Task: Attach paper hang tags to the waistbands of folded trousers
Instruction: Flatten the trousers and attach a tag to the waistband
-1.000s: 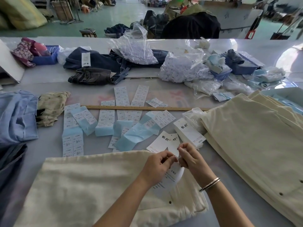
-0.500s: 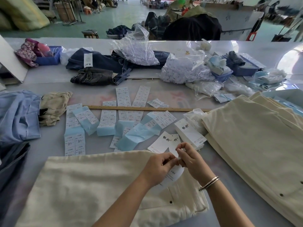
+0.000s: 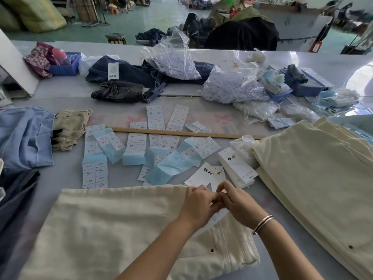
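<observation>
Folded cream trousers lie in front of me, waistband to the right. Over the waistband my left hand and my right hand meet fingertip to fingertip and pinch a white paper hang tag, which is mostly hidden under them. Two loose hang tags with black characters lie just beyond my hands, and a stack of hang tags sits to their right.
A pile of cream trousers fills the right side. Strips of sticker labels and a wooden ruler lie mid-table. Blue garments sit left, dark jeans and plastic bags at the back.
My hands have closed in on each other and now cover more of the tag. The view has tilted slightly.
</observation>
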Motion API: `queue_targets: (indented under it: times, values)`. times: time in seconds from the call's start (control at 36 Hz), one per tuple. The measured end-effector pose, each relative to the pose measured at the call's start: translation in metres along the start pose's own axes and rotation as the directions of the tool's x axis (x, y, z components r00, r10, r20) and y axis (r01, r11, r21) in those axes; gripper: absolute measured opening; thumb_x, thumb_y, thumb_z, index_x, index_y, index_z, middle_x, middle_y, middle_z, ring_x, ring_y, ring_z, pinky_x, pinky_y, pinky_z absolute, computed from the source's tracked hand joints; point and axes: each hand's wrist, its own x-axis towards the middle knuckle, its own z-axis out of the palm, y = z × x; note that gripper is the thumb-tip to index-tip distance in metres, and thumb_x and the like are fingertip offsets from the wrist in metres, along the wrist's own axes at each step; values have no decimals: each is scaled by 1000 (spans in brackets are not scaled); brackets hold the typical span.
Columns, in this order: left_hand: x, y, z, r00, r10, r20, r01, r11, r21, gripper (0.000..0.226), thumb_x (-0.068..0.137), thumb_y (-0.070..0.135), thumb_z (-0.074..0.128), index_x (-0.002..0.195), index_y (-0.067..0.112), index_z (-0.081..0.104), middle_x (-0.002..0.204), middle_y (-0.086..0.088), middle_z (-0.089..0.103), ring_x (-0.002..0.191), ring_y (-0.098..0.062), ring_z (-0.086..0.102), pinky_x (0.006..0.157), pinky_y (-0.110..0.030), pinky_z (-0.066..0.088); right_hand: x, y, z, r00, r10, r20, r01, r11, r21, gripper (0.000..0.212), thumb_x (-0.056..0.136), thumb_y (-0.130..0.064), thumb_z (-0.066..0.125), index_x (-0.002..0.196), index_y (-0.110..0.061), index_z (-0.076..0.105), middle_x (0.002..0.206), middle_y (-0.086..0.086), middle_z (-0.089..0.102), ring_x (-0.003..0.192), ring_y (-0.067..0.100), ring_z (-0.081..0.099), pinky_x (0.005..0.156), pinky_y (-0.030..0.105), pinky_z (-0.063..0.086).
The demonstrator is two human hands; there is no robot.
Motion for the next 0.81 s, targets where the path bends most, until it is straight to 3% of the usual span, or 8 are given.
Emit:
queue_targets:
  times: [0.11,0.33,0.44,0.56,0.64,0.69,0.75,0.81]
  values:
    - [1,-6,0,1000,-12,14,10,994,104,31,85,55,60,97,30,75,100,12,69,109,-2,45,85,-28,14,0,1,0,999,-9,36,7,999,44,6,99,-23,40,96,-28,43,67,-5,54,58,5,45,54,19,34]
    - [-8,-1,4,973,-227,-47,208,943,-260,15,81,36,74,90,24,78,95,9,73,102,-5,61,99,-41,36,-1,3,21,991,119,-64,-86,920,382,14,96,-11,48,86,-20,50,51,-5,47,46,2,39,51,17,31]
    - [-16,7,25,929,-280,-243,285,958,-12,16,84,42,67,91,28,73,96,15,70,104,-4,56,87,-31,25,1,2,36,963,225,-151,-120,853,508,16,95,-6,50,83,-17,51,55,8,60,51,12,42,55,26,35]
    - [-32,8,34,938,-46,-344,117,975,188,15,63,33,82,73,32,70,76,18,65,75,-9,64,66,-28,43,6,0,44,940,291,-180,-151,826,544,10,96,-7,50,89,-13,54,48,-2,49,43,9,41,50,26,37]
    - [-42,-13,24,951,111,-290,-40,970,240,24,76,39,62,99,37,67,98,16,65,88,-9,62,72,-24,48,7,1,41,949,300,-101,-150,706,692,7,96,-3,48,102,-3,53,49,5,48,40,11,42,43,21,38]
    - [-51,-41,5,945,81,-315,-7,973,229,30,80,37,61,109,35,68,108,6,67,95,-16,64,79,-29,51,8,3,39,934,350,-76,-155,587,795,10,95,0,49,103,-2,54,54,9,52,46,19,45,47,25,41]
    - [-66,-77,-23,931,-71,-358,155,965,212,32,77,25,72,109,21,74,111,-7,68,98,-28,66,83,-38,53,8,8,39,895,444,-42,-175,437,882,13,93,1,51,103,-4,58,63,11,55,51,20,44,48,26,43]
    - [-88,-117,-56,846,-357,-395,466,857,223,42,78,25,73,118,13,69,123,-18,62,110,-35,61,90,-42,50,7,14,40,838,546,-8,-167,270,948,16,92,2,53,103,-6,59,72,11,57,52,18,43,48,23,44]
